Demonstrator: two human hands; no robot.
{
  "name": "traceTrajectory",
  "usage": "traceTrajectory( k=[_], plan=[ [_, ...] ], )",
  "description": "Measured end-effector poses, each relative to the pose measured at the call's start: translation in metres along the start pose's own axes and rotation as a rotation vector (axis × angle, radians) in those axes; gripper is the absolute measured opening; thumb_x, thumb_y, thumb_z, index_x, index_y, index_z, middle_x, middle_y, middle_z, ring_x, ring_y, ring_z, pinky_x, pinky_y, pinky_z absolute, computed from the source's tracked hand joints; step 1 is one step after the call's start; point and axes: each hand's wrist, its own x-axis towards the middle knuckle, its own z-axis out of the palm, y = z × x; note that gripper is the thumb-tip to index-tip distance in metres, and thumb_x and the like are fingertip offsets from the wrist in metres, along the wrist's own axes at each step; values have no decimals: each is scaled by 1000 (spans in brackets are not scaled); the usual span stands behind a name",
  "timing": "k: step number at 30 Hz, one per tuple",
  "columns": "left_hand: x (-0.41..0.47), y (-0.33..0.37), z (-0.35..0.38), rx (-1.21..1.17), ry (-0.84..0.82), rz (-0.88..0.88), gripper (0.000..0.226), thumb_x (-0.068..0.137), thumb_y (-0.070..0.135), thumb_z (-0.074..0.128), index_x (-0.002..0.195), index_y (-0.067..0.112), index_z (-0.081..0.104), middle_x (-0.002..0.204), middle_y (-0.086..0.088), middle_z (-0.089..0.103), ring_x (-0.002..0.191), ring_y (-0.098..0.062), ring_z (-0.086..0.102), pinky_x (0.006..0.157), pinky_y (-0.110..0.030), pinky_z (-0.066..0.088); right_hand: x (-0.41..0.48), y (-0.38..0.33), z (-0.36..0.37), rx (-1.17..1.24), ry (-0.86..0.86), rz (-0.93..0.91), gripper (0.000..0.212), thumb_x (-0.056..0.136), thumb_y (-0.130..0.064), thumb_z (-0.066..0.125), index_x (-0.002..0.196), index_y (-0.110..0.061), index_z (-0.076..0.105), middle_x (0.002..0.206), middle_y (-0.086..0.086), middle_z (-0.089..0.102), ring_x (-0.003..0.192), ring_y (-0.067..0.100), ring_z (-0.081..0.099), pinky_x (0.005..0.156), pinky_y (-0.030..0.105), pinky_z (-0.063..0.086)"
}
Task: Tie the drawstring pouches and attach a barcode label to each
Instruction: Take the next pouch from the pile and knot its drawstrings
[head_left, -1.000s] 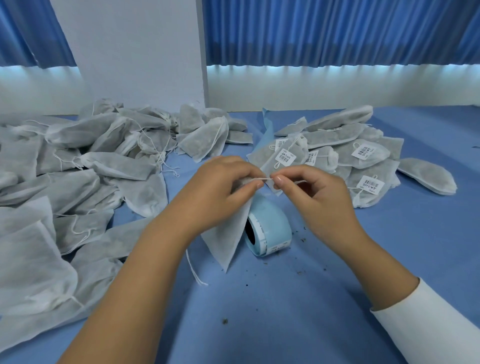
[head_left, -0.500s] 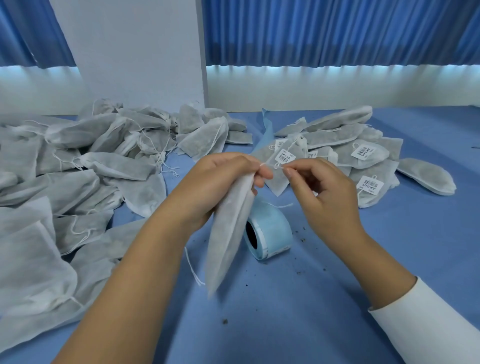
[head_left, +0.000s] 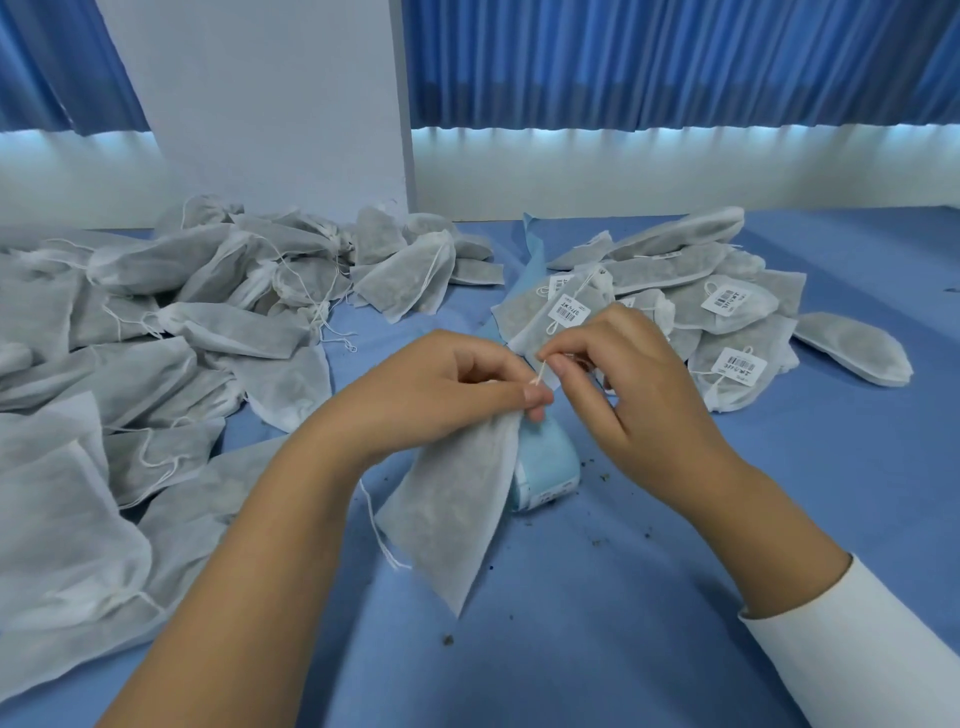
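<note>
- left hand (head_left: 447, 384) sits palm-down just above the label roll (head_left: 548, 467), fingers curled tight round the neck of the pouch (head_left: 457, 509), which dangles in front of the roll
- right hand (head_left: 628, 379) is above the roll too, pinching the drawstring (head_left: 538, 372) end

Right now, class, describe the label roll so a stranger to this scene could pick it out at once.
On the blue table, an unlabelled heap of grey pouches lies left, a labelled heap right. Between them, below the left hand and right hand and partly behind the held pouch, sits the label roll: the only pale blue, round thing among flat grey bags.
</note>
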Motion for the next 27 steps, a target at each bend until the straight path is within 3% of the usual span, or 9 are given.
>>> traceTrajectory(
  k=[2,5,9,11,13,17,22,27],
  plan=[
    [-1,3,2,-74,-67,3,16,92,29,67,80,25,78,86,9,75,85,1,65,78,-7,43,0,3,-1,6,21,-9,25,96,-22,50,95,-6,69,82,0,51,79,19,47,75,22,34],
    [1,5,4,-163,-79,-11,19,92,27,63,77,28,76,77,11,71,78,3,63,71,-5,43,-3,6,2,145,0,66,11,94,-13,60,98,-12,71,83,-1,58,80,12,50,73,18,38],
    [3,3,8,-318,-24,-77,31,98,14,55,73,22,72,70,12,67,63,4,60,54,-8,42,-5,7,9,320,-58,274,31,91,-10,65,118,-23,61,98,-4,59,87,10,56,67,13,44],
    [5,2,9,-376,34,-113,34,97,16,54,70,23,74,70,10,68,61,1,59,53,-10,43,-4,5,8,388,25,328,33,88,-6,65,113,-25,57,98,-5,58,85,10,56,67,13,45],
    [6,3,9,-422,87,-132,34,96,16,57,69,22,76,72,8,71,61,0,61,53,-10,44,-5,1,7,463,81,331,30,86,-2,66,101,-25,55,91,-10,60,80,9,57,64,16,45],
    [6,4,10,-435,113,-121,36,94,13,57,65,21,76,72,5,73,64,0,64,55,-9,45,-7,-10,10,644,19,365,24,85,2,65,91,-18,55,86,-15,64,77,9,60,59,21,45],
    [6,3,11,-348,89,-96,40,95,18,56,59,27,71,67,13,67,60,3,57,51,-8,40,-5,-15,7,815,40,462,19,87,3,67,90,-10,54,91,4,72,84,15,65,68,41,50],
    [7,3,10,-337,59,-92,21,82,30,60,64,27,70,72,10,66,65,0,54,53,-9,41,-4,-15,3,842,48,484,22,84,4,71,87,-8,52,87,11,72,82,17,65,75,44,52]
  ],
)
